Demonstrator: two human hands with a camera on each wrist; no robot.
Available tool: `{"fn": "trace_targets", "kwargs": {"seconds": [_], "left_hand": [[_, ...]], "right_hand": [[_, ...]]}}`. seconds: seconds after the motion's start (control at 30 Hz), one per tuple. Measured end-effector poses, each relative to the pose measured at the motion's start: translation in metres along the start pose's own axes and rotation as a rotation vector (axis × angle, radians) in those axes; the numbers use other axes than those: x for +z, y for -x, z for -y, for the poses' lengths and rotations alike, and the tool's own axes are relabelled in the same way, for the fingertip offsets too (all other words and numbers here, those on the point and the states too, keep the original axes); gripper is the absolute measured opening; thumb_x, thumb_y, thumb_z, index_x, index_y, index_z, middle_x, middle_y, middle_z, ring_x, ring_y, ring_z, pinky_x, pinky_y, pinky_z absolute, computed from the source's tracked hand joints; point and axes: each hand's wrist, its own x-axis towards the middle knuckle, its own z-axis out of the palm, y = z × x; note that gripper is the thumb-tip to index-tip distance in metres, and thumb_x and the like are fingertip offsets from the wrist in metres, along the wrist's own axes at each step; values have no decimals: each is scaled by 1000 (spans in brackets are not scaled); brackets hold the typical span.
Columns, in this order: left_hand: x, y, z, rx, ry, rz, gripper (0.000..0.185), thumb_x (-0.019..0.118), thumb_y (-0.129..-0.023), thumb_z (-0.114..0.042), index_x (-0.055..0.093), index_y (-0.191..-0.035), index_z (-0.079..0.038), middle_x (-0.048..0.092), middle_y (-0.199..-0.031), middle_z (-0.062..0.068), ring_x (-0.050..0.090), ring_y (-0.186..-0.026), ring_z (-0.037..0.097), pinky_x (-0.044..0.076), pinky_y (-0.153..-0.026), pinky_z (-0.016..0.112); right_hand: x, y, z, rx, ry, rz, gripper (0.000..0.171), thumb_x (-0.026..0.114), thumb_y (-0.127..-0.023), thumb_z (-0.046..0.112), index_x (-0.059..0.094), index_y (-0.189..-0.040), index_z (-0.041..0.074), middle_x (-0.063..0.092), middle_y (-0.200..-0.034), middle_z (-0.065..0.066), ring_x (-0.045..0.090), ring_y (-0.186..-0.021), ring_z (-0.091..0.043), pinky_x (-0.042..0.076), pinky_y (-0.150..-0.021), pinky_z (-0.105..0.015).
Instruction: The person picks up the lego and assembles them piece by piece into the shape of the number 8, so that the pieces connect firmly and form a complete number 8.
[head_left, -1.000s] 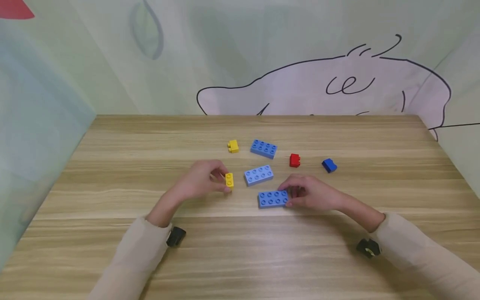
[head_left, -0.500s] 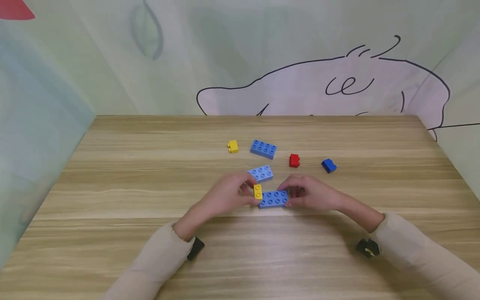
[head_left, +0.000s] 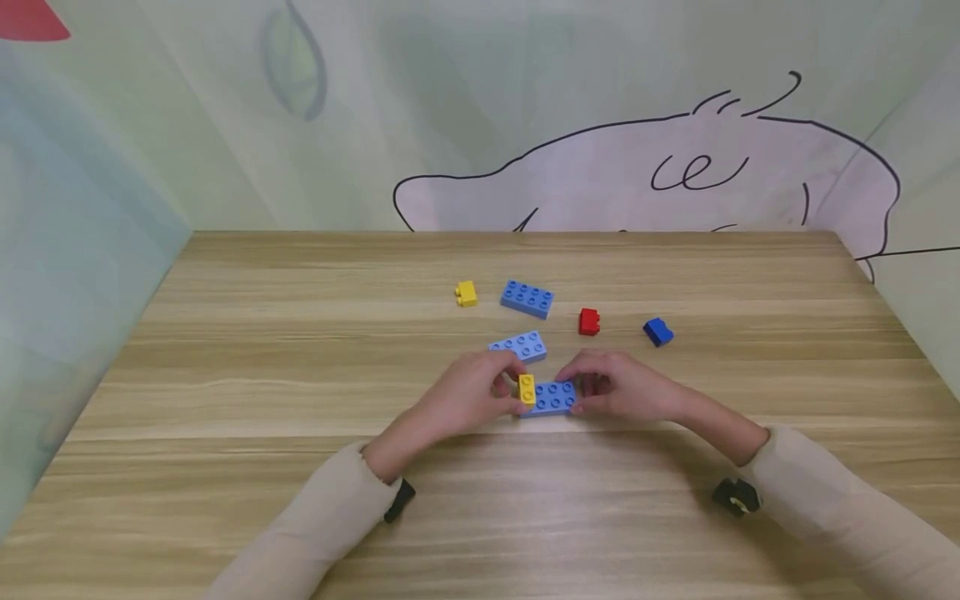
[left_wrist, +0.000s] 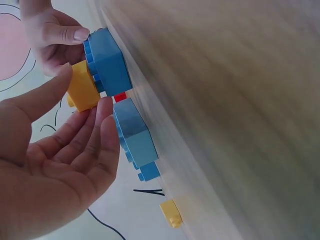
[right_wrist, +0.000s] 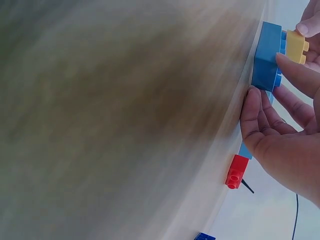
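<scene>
Left grip (head_left: 468, 398) pinches small yellow brick (head_left: 527, 389).

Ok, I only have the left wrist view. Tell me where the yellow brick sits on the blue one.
Observer: In the head view the yellow brick, pinched by the left hand, lies crosswise over the left end of the blue brick, studs up.
Operator: Report the right hand's grip.
Observer: The right hand holds that brick's right end, and the brick rests on the table.
Operator: List what lies further right.
Observer: A small dark blue brick lies right of the red brick, apart from both hands.
</scene>
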Motion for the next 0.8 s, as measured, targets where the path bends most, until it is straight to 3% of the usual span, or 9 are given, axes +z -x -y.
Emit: {"fn": "trace_targets", "kwargs": {"seconds": [0.47,0.8], "left_hand": [[1,0,-1,29,13,-8,35,75,-76,-16,61,-106,-7,63,-100,3,56,-76,10,46,-67,21],[1,1,-1,8,42,0,32,75,-76,-14,61,-103,-7,62,-96,3,57,-77,10,47,-67,22]], "right_hand": [[1,0,0,-1,-6,-4,33,69,-80,7,61,-112,6,57,-95,2,51,-81,-17,47,-71,-27],[0,1,-1,-14,-4,-8,32,69,-80,8,61,-111,5,57,-95,1,51,-81,-17,47,-71,-28]]}}
